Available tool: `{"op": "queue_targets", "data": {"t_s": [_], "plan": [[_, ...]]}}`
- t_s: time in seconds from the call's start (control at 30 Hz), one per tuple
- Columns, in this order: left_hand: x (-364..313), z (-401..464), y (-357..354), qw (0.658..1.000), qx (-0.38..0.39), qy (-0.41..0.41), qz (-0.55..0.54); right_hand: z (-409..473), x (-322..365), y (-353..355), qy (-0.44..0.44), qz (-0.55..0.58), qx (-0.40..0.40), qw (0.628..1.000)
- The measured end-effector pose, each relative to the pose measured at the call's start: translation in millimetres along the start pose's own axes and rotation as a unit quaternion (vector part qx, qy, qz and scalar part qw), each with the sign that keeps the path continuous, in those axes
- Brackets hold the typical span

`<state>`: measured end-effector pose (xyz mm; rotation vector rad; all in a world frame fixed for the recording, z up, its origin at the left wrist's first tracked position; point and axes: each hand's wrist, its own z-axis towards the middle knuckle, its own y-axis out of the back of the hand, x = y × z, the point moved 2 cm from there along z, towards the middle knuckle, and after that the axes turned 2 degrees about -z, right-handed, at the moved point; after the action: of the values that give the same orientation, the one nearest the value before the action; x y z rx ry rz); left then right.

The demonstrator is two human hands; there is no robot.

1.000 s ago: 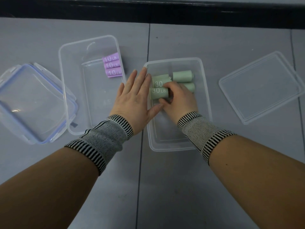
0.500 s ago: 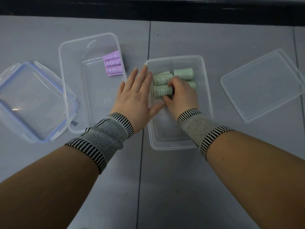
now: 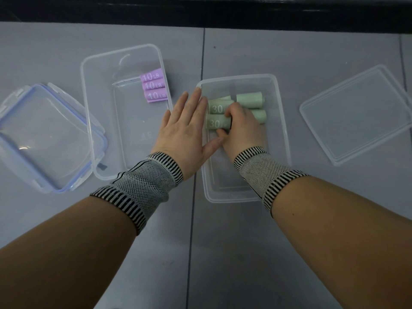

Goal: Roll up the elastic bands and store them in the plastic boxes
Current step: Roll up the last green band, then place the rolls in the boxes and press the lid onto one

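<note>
There is only one view, from the camera on my head, looking forward and steeply down onto the grey desk (image 3: pixel 289 253) in front of me. It sits close: my forearms enter from the bottom corners and fill much of the lower half, and my left hand (image 3: pixel 185 134) and right hand (image 3: pixel 242 128) meet near the middle of the frame. The wide lens bends the desk's far edge along the top, where a dark strip runs. The view spans from a blue-rimmed lid (image 3: pixel 33 139) at the left edge to a clear lid (image 3: pixel 359 114) at the right.
</note>
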<state>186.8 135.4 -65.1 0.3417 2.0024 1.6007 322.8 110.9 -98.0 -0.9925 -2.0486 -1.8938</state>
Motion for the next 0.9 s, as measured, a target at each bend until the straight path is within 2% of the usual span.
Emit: {"op": "queue_targets", "data": {"t_s": [0.43, 0.9], "plan": [[1.1, 0.7, -0.9, 1.000, -0.009, 0.001, -0.009, -4.2, -3.8, 3.4, 0.029, -0.007, 0.003, 1.000], [0.3, 0.0, 0.2, 1.000, -0.002, 0.004, -0.005, -9.2, -2.6, 12.7, 0.015, -0.031, -0.001, 0.999]]}}
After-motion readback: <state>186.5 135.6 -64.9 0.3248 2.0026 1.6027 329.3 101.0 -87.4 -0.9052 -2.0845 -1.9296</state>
